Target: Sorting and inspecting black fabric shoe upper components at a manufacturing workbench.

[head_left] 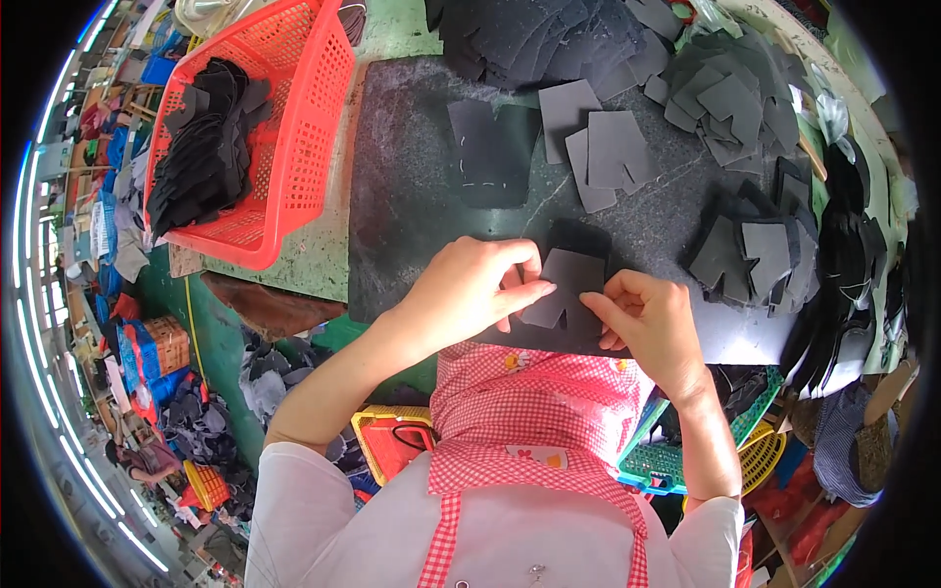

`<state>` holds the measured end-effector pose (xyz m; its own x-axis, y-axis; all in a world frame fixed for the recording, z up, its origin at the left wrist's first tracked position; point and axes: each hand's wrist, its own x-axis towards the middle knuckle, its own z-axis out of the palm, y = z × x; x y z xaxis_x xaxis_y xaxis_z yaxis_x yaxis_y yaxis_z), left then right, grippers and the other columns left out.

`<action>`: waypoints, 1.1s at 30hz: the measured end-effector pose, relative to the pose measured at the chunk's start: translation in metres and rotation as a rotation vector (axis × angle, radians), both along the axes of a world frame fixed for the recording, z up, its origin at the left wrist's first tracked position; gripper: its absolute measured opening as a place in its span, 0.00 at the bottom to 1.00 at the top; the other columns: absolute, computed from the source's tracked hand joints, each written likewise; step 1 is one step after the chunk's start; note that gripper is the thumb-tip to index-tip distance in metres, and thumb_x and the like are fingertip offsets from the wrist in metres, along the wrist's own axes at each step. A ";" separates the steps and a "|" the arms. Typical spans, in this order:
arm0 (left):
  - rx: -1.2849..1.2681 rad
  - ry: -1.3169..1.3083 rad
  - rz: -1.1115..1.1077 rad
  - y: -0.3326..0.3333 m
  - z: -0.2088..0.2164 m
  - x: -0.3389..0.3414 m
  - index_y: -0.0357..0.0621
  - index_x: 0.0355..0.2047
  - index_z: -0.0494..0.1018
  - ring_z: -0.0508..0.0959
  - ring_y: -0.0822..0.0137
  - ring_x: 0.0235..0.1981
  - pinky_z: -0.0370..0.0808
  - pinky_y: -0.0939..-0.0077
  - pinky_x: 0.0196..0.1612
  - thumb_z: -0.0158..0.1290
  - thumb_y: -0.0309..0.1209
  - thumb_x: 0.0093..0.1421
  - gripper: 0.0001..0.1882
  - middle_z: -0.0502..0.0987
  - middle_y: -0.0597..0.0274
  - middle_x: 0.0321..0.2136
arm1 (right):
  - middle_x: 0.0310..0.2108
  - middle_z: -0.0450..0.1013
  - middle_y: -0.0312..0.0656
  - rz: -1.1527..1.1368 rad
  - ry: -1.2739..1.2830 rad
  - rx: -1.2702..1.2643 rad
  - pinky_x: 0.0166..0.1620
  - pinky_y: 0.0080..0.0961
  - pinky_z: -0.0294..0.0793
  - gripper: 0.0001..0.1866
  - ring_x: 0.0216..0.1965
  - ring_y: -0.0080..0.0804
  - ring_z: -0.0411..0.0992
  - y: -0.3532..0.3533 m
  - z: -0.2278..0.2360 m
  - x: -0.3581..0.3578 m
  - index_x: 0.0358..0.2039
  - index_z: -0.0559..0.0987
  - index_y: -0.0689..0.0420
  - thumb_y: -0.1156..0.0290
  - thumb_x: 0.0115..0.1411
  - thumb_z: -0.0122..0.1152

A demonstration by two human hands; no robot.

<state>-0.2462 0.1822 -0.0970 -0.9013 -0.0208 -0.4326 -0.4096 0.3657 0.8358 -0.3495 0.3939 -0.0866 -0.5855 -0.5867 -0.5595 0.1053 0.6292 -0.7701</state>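
A grey notched cut piece lies on top of a larger black piece at the near edge of the dark work board. My left hand pinches the left edge of the grey piece between thumb and fingers. At its right edge my right hand is closed too, thumb resting on the grey surface. Some fingertips are hidden beneath the pieces. Farther off on the board lie a black piece with white marks and a few loose grey notched pieces.
A red plastic basket of black pieces stands at the left. Heaps of dark pieces and grey pieces sit at the back, with a smaller stack at the right. Black strips hang over the right edge. A green crate is below.
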 end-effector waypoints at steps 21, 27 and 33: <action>-0.771 0.728 -0.089 -0.060 -0.028 -0.025 0.48 0.55 0.75 0.70 0.54 0.64 0.61 0.49 0.69 0.60 0.25 0.56 0.24 0.74 0.57 0.59 | 0.37 0.77 0.39 -0.022 1.207 0.136 0.40 0.27 0.76 0.35 0.34 0.29 0.74 0.056 0.031 -0.083 0.62 0.71 0.52 0.78 0.52 0.70; -0.540 0.802 0.285 -0.061 0.011 -0.030 0.41 0.46 0.80 0.84 0.66 0.40 0.75 0.63 0.56 0.57 0.26 0.64 0.10 0.83 0.58 0.37 | 0.48 0.75 0.46 0.170 0.832 -0.259 0.42 0.30 0.78 0.30 0.36 0.37 0.75 -0.029 0.006 -0.090 0.59 0.73 0.55 0.81 0.55 0.67; -0.261 0.536 -0.116 -0.024 0.008 -0.014 0.46 0.58 0.74 0.79 0.63 0.45 0.76 0.67 0.52 0.61 0.26 0.61 0.23 0.80 0.60 0.48 | 0.47 0.74 0.46 0.355 0.888 -0.081 0.47 0.37 0.74 0.19 0.43 0.43 0.74 -0.052 -0.008 -0.123 0.42 0.78 0.60 0.78 0.48 0.72</action>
<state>-0.2606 0.1582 -0.0895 -0.9950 0.0459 0.0885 0.0982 0.6037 0.7912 -0.4729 0.3420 -0.0947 -0.5567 -0.8290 0.0535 -0.7245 0.4530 -0.5195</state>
